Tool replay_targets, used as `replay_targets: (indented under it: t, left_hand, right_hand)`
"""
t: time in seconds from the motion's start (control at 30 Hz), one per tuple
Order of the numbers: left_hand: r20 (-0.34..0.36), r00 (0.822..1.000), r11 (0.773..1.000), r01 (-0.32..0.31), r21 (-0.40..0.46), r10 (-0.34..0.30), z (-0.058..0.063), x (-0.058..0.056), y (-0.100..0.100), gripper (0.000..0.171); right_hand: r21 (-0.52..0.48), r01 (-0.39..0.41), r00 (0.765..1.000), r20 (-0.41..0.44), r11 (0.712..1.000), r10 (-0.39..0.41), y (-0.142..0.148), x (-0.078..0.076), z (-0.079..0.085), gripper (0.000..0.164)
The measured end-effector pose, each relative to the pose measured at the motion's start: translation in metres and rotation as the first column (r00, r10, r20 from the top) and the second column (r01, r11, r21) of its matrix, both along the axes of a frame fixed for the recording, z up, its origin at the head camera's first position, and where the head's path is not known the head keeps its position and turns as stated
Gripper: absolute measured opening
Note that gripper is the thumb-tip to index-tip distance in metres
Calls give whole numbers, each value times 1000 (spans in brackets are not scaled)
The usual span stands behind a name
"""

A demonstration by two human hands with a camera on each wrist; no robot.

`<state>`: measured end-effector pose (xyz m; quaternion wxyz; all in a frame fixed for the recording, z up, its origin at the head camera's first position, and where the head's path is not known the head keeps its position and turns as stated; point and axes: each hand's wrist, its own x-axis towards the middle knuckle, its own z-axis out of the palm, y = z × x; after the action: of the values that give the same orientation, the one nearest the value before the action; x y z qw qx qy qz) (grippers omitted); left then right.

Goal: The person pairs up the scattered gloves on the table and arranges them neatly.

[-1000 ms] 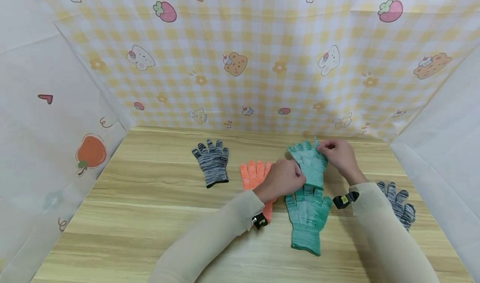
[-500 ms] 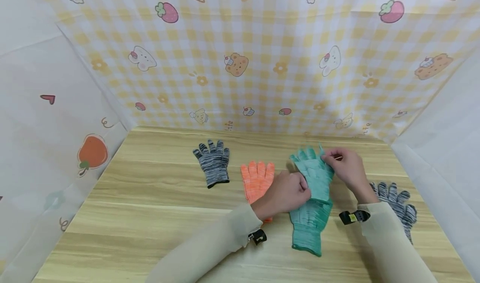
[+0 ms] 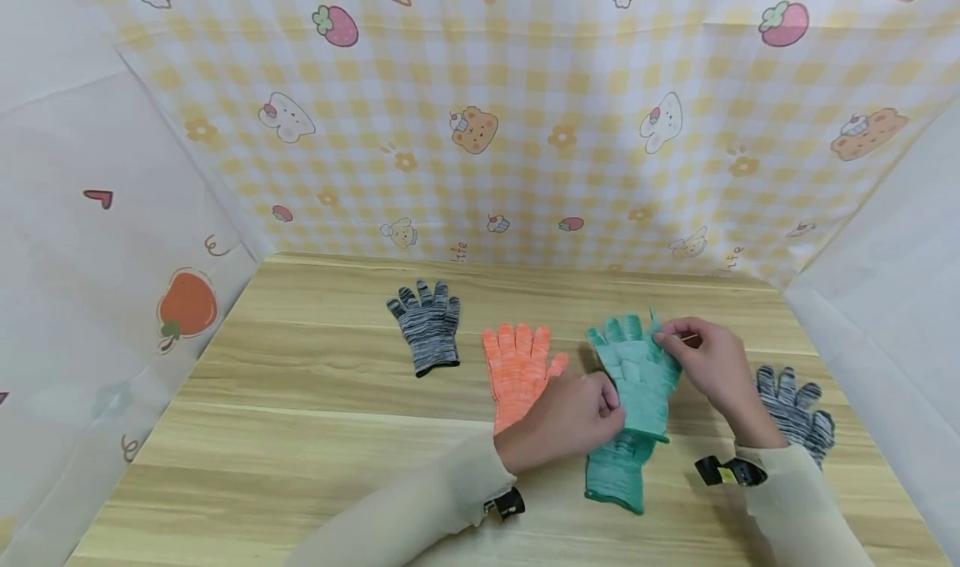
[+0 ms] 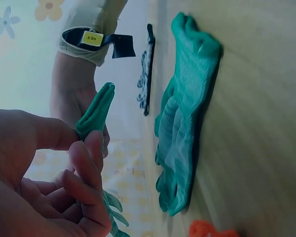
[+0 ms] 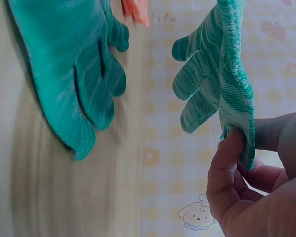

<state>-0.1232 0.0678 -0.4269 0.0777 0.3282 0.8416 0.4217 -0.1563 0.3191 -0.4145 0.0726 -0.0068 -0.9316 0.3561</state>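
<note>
A light green knit glove (image 3: 643, 383) is held up between both hands, overlapping a second green glove (image 3: 615, 477) that lies on the table, cuff towards the person. My left hand (image 3: 572, 418) pinches the held glove near its cuff; in the left wrist view the folded cuff edge (image 4: 96, 112) sticks out between thumb and fingers. At the other side, my right hand (image 3: 711, 365) pinches one finger of that glove by its tip. The right wrist view has the held glove (image 5: 232, 81) hanging edge-on, apart from the lower green glove (image 5: 71, 64).
An orange glove (image 3: 516, 375) lies left of the green ones, partly behind the left hand. Further left is a grey-black glove (image 3: 427, 327), and another grey-black glove (image 3: 797, 413) lies right of the right wrist. A checked curtain (image 3: 525, 175) rises behind the wooden table (image 3: 300, 383).
Both hands have drawn the held green glove towards the person and slightly right, so it covers more of the lower green glove. More of the orange glove shows.
</note>
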Motion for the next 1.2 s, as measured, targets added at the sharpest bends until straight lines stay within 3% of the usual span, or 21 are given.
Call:
replay_targets:
  t: [0.33, 0.6, 0.8, 1.2]
  left_hand:
    - [-51, 997, 998, 58, -32, -59, -3, 19, -6, 9]
    - [-104, 993, 995, 49, -86, -58, -6, 29, -11, 11]
    - [-44, 996, 994, 67, -87, -71, -10, 36, -15, 11]
    - [-32, 996, 991, 80, -105, -84, -15, 50, -20, 11]
  right_hand:
    - [33, 5, 1000, -4, 999, -4, -2, 25, -1, 31]
    - [48, -4, 998, -59, 999, 7, -4, 40, -7, 25]
    - [54, -13, 999, -50, 998, 16, -7, 48, -12, 22]
    - [47, -25, 999, -38, 999, 27, -12, 55, -20, 18]
